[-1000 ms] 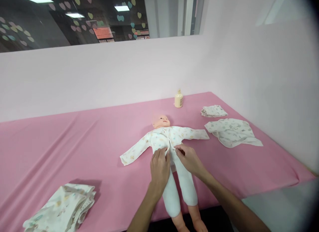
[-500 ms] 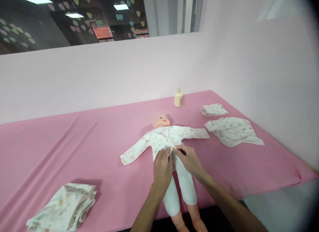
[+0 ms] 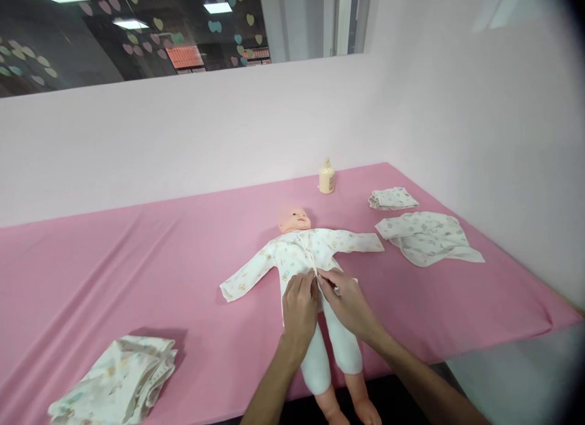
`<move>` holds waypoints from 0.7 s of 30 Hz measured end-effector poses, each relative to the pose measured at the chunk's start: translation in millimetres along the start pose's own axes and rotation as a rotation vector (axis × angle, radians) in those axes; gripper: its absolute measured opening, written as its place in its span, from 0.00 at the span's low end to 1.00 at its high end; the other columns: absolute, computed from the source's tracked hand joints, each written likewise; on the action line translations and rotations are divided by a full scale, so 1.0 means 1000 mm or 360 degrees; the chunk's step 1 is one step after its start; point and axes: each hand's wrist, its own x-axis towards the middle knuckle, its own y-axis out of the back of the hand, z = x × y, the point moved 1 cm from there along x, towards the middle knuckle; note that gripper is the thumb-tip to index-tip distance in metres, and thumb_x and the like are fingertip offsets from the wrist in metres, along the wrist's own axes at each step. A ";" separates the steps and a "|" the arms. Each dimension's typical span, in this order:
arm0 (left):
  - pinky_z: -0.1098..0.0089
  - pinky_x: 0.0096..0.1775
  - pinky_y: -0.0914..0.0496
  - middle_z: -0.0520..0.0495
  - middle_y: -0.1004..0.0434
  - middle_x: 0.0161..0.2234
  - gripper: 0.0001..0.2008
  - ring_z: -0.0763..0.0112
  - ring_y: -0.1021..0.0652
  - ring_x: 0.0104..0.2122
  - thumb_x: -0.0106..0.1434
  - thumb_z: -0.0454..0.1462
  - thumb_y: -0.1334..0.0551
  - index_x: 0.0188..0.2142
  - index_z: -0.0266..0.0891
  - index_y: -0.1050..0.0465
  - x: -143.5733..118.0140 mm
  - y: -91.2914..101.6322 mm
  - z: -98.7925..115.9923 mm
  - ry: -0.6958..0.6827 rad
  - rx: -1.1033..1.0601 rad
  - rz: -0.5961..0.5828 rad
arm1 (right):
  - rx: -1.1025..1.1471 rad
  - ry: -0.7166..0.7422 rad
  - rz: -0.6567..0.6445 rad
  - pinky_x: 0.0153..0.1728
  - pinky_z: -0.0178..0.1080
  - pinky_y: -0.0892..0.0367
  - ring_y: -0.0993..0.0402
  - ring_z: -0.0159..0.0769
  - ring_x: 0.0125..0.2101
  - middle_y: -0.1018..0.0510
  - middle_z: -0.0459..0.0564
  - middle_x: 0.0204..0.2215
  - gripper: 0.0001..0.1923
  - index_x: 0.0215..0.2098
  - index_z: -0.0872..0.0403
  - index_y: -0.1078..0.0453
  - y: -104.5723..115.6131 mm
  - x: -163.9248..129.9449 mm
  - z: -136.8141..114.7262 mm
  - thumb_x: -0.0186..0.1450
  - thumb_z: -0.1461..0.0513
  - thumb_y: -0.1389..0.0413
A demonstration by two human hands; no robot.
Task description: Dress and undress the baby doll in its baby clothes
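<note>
Fingers (image 3: 298,283) bunched, thumbs tucked in, and it's close work at the front of the little shirt (image 3: 291,254)! The left hand (image 3: 300,306) comes in from one side, the right hand (image 3: 351,300) from the other, tips almost meeting, both in a narrow pinch on the cloth at the front edge; exactly which fold each has is hidden behind the knuckles.

And what a shirt: white, long-sleeved, dotted with small prints in yellow, orange and pale blue, a pale trim running from the neck down to the fingertips. It's on the doll (image 3: 295,221), which lies on its back in the middle of the pink cover (image 3: 192,291). The sleeves fan out wide, one slanting down to the left, the other nearly straight to the right, both cuffs lying flat. Below the wrists, the doll's white legs run towards the near edge, bare feet at the end.

Around the action: a cream pump bottle (image 3: 326,179) stands upright beyond the head, a folded cloth (image 3: 393,198) and a spread-out garment (image 3: 429,237) lie to the right, and a folded printed bundle (image 3: 112,382) sits at near left.
</note>
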 end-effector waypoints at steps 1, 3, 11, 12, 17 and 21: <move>0.67 0.32 0.36 0.46 0.26 0.32 0.10 0.67 0.29 0.32 0.69 0.30 0.47 0.38 0.36 0.28 0.000 0.001 0.001 0.0016 -0.0006 -0.0025 | -0.0041 0.0079 0.0028 0.39 0.41 0.32 0.29 0.35 0.36 0.27 0.49 0.35 0.17 0.48 0.50 0.26 -0.002 -0.004 0.001 0.72 0.57 0.55; 0.67 0.31 0.39 0.47 0.28 0.30 0.10 0.67 0.30 0.30 0.68 0.29 0.48 0.34 0.37 0.29 0.000 0.002 0.001 0.0048 -0.0005 -0.0071 | -0.0085 0.0206 0.0099 0.45 0.43 0.30 0.29 0.38 0.44 0.27 0.52 0.44 0.18 0.54 0.47 0.29 -0.006 -0.011 0.003 0.73 0.58 0.55; 0.68 0.34 0.39 0.48 0.29 0.29 0.12 0.68 0.32 0.31 0.67 0.29 0.50 0.29 0.37 0.33 0.000 0.001 -0.001 0.0174 -0.0276 -0.0100 | -0.0020 0.0262 0.0200 0.63 0.48 0.39 0.37 0.39 0.61 0.33 0.50 0.61 0.22 0.63 0.48 0.35 -0.024 -0.026 0.011 0.73 0.60 0.56; 0.68 0.34 0.39 0.48 0.28 0.29 0.13 0.68 0.31 0.31 0.68 0.30 0.50 0.28 0.38 0.33 0.001 0.003 -0.001 0.0254 -0.0352 -0.0124 | 0.0009 0.0246 0.0198 0.64 0.48 0.39 0.37 0.38 0.61 0.33 0.50 0.61 0.21 0.62 0.48 0.35 -0.025 -0.026 0.012 0.73 0.60 0.56; 0.70 0.38 0.35 0.49 0.25 0.34 0.12 0.70 0.27 0.34 0.69 0.39 0.48 0.33 0.39 0.29 0.009 0.016 -0.002 0.0575 -0.0800 -0.0312 | 0.0135 0.0173 0.0172 0.64 0.45 0.39 0.37 0.37 0.61 0.33 0.51 0.62 0.21 0.62 0.49 0.33 -0.023 -0.024 0.012 0.73 0.59 0.55; 0.71 0.35 0.36 0.50 0.27 0.31 0.12 0.71 0.29 0.31 0.68 0.38 0.48 0.32 0.38 0.29 0.015 0.025 -0.005 0.0559 -0.0931 -0.0465 | 0.0171 0.0168 0.0142 0.64 0.46 0.39 0.38 0.37 0.62 0.35 0.51 0.63 0.22 0.63 0.49 0.35 -0.022 -0.023 0.014 0.73 0.59 0.56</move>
